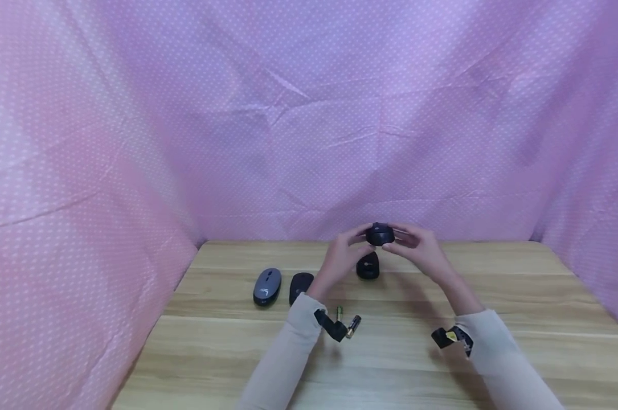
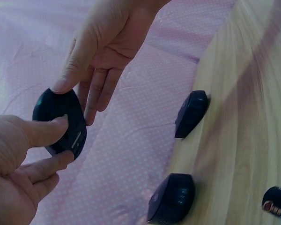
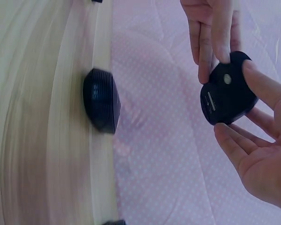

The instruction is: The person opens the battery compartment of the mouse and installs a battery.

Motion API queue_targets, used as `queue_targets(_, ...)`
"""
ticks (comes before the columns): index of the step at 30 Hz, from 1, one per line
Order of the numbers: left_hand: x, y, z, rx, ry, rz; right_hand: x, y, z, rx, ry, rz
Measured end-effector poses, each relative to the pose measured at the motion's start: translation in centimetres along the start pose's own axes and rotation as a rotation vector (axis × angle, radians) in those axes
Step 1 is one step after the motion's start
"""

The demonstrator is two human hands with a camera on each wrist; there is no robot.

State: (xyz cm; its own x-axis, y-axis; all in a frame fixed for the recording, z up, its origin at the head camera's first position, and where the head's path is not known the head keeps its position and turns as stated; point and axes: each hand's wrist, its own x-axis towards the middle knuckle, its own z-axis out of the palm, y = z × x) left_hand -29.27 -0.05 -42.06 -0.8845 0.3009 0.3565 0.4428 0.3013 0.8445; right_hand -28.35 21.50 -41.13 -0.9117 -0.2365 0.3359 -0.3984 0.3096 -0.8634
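Note:
Above the table's far side, a black computer mouse (image 1: pixel 380 234) is held up between both hands. My left hand (image 1: pixel 339 259) pinches it from the left and my right hand (image 1: pixel 422 255) grips it from the right. In the left wrist view, the left thumb lies across the underside of the mouse (image 2: pixel 68 110), beside a small pale label. The right wrist view shows the same underside of the mouse (image 3: pixel 227 89), with a round light spot and the label. Beneath the hands stands another black mouse (image 1: pixel 367 266).
On the wooden table (image 1: pixel 493 279), a grey mouse (image 1: pixel 267 286) and a dark mouse (image 1: pixel 301 286), partly behind the left forearm, lie to the left. Two small batteries (image 1: pixel 355 326) lie near the left wrist. A pink dotted cloth (image 1: pixel 309 142) hangs behind and at the sides.

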Motion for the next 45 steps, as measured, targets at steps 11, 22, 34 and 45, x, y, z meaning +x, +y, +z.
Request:
queue_targets(11,-0.8,0.4,-1.7,0.181,0.047,-0.030,0.3,-1.3,3.0,-0.179,0.159,-0.061)
queue_targets(22,-1.7,-0.5,-3.3,-0.151,-0.051,-0.118,0.9,-1.8,5.0,-0.127,0.181,-0.035)
queue_targets(34,-1.9,-2.1,-5.0,-0.384,-0.118,-0.222,1.1,-1.0,6.2,0.020,0.061,-0.084)
queue_targets(45,-1.8,-2.7,-5.5,-0.469,-0.125,-0.281,1.2,0.1,6.5,0.133,-0.047,-0.070)
